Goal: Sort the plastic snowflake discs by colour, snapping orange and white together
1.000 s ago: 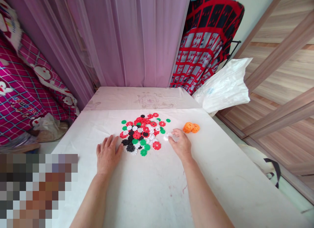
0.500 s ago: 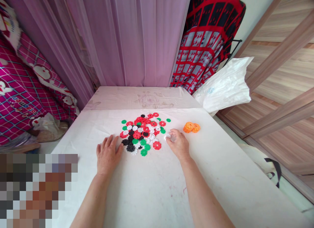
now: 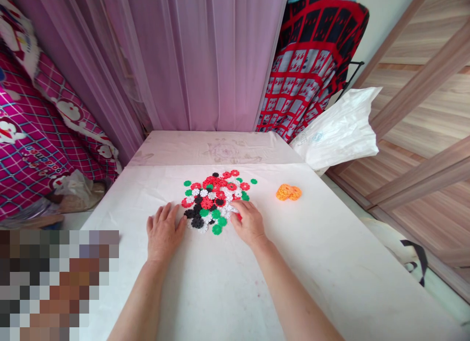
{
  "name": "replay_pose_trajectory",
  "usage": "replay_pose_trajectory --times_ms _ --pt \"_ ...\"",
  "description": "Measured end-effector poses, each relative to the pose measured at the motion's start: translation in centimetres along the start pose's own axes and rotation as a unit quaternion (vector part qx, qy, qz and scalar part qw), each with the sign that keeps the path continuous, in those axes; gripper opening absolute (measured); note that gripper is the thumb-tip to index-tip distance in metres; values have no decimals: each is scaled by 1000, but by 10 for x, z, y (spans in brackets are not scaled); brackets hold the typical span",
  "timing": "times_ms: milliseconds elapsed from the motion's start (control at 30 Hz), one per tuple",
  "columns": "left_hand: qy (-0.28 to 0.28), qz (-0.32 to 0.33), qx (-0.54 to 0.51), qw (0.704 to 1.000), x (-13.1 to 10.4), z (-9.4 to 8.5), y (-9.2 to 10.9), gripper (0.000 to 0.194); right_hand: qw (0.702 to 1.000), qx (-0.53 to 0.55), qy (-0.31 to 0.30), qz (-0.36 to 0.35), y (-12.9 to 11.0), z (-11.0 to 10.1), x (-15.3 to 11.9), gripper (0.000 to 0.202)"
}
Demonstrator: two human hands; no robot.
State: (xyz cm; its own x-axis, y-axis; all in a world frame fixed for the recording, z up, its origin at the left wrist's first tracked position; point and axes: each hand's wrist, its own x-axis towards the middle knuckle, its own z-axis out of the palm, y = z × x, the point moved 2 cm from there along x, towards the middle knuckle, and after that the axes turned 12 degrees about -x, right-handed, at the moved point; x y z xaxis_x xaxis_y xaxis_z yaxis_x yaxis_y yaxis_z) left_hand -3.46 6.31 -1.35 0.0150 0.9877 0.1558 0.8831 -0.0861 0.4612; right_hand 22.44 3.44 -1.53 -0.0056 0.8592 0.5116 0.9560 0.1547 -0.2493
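Note:
A heap of notched plastic snowflake discs in red, white, green and black lies on the white-covered table; a red disc (image 3: 207,203) and a green disc (image 3: 217,230) show clearly. Resting palm down at the heap's left side is my left hand (image 3: 165,233), its fingers spread and the thumb beside a black disc (image 3: 189,213). My right hand (image 3: 249,223) is at the heap's right edge, thumb and fingers pinched on a white disc (image 3: 232,208). How many discs it grips is hidden by the fingers. Under that hand a red disc is partly covered.
Apart from the heap, orange discs (image 3: 289,192) sit in a small pile on the right. A white plastic bag (image 3: 341,130) hangs past the table's right rear edge. Behind the table (image 3: 220,292) hangs a purple curtain (image 3: 191,61).
My right hand has moved left with the white disc, from beside the heap onto its right edge. My left hand stays in place; the view has shifted slightly.

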Motion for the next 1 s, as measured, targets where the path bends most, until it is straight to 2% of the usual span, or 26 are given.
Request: replay_pose_trajectory --times_ms 133,200,300,367,433,567,700,800,900,1000 --pt "3 21 -29 999 -1 3 2 53 996 -37 -73 -43 -36 13 3 45" --pt "-5 60 -48 997 -2 6 6 54 992 -37 -101 -72 -47 16 1 45" --pt "-52 150 -58 986 -4 11 15 52 986 -5 -111 -122 -54 17 -4 38" --pt "-71 182 -52 979 -5 14 18 48 986 18 -101 -131 -50 14 -9 34" --pt "-61 175 -43 982 -5 15 18 47 989 39 -77 -124 -42 12 -14 30" --pt "-9 111 -32 993 -4 14 13 48 994 64 1 -86 -23 6 -22 22" --pt "5 97 -44 994 -3 15 11 45 995 53 46 -65 -25 0 -22 21" --pt "-3 109 -71 991 -1 14 10 44 996 42 12 -75 -44 -2 -15 19" --pt "-4 120 -110 987 0 13 10 43 993 46 -58 -97 -65 1 -7 28" --pt "1 125 -146 981 1 11 9 43 988 43 -112 -93 -75 6 -2 36"
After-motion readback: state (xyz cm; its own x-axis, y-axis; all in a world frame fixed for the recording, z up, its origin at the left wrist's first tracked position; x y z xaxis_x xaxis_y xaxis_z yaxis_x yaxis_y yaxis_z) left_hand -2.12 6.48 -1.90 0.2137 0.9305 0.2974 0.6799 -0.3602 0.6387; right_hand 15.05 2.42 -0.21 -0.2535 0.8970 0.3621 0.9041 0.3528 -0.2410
